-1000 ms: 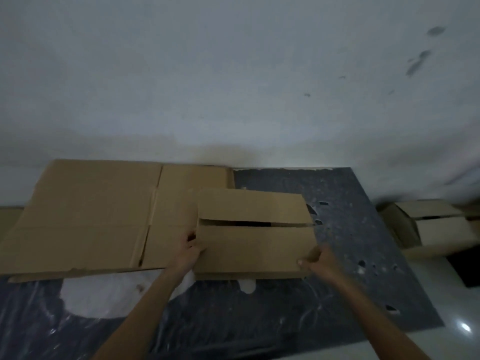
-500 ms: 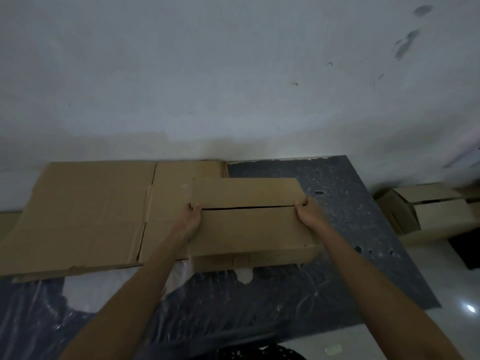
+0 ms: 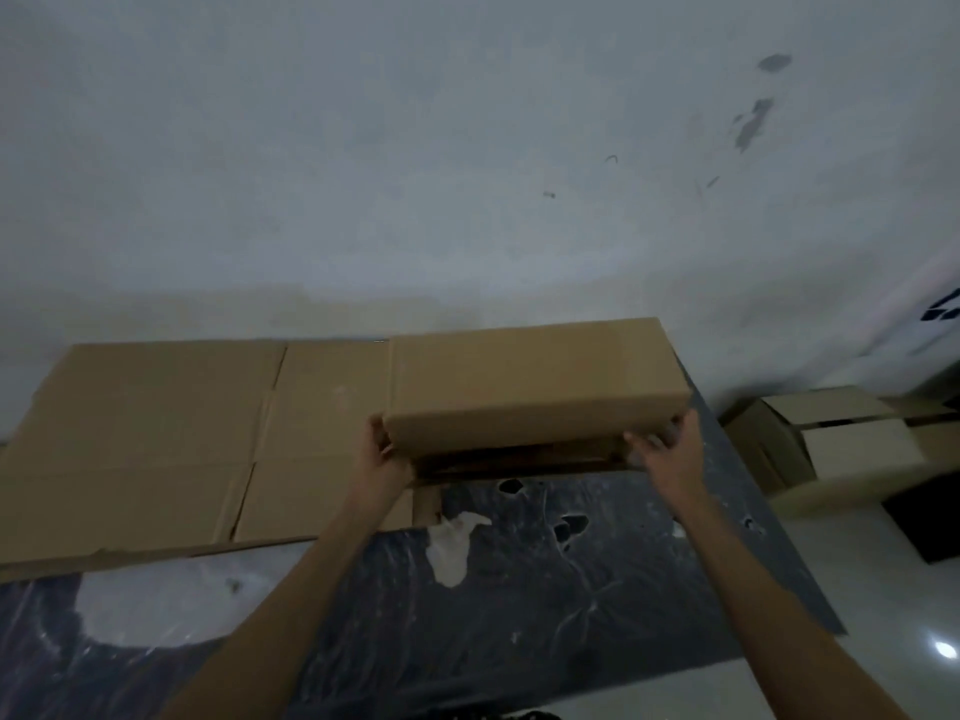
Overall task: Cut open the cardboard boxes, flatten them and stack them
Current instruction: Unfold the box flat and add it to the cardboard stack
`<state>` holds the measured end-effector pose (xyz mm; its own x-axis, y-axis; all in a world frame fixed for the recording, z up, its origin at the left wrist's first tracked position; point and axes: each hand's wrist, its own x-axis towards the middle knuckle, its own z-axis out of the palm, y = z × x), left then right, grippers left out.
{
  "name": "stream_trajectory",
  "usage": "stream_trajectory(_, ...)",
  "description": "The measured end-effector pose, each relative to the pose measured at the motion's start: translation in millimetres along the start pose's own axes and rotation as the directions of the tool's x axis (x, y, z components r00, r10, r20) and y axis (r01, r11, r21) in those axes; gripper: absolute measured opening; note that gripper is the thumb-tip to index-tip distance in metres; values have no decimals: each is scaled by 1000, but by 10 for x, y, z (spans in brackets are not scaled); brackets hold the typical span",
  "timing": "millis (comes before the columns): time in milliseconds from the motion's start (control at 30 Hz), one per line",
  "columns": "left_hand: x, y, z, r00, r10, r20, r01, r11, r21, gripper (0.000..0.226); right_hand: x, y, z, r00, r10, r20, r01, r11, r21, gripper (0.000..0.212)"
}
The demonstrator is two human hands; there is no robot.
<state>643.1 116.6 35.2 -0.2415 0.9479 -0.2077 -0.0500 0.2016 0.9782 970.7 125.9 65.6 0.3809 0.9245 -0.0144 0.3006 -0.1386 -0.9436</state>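
Head view: both hands hold one cardboard box (image 3: 535, 387) between them, lifted off the surface and tipped so a plain, unbroken face looks at the camera. The left hand (image 3: 382, 459) grips the lower left corner with its fingers curled round the edge. The right hand (image 3: 670, 454) grips the lower right corner, fingers hooked under the rim. Between the two hands, under the box's near edge, a dark opening shows; whether anything is inside cannot be told.

Beyond and outward of the left hand, a flattened cardboard sheet (image 3: 156, 433) lies spread on a dark mat (image 3: 519, 589), which runs beneath both forearms. Well out past the right hand a second box (image 3: 831, 449) sits on the pale floor (image 3: 909, 615) off the mat, its top flaps slightly parted; the gap is dark and its contents are not visible. A grey wall (image 3: 415, 148) rises behind everything.

Half a second ago the held box rested low over the mat with its two top flaps and their seam facing up, and the hands sat at the ends of that seam. Now the seam is out of sight, the box is higher and farther from the body, and the hands are at its bottom corners.
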Motion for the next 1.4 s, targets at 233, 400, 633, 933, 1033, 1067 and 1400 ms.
stream_trajectory(233,-258,-181,157,949,-275,153,296,944,-145,35,-169,853,-523,998,-54,21,58,890,-452,10)
stream_trajectory(400,-436,-292,253,948,-56,312,28,995,94,53,-249,895,-992,949,252,190,-217,958,-187,29)
stream_trajectory(633,-503,-615,39,935,-16,355,-108,940,324,34,-132,692,-955,647,572,505,-710,694,123,67)
stream_trajectory(933,-691,-442,173,961,-118,251,88,988,129,35,-67,552,-928,705,466,535,-455,875,-163,78)
stream_trajectory(1033,-646,-516,308,971,-168,169,114,950,289,42,-99,540,-871,723,434,538,-380,900,-216,65)
stream_trajectory(1067,-627,-529,336,971,-186,151,130,939,319,43,-100,527,-860,713,439,547,-367,898,-242,72)
stream_trajectory(1400,-890,-983,263,909,-373,184,289,884,367,34,-363,864,-631,673,617,409,-216,693,-688,123)
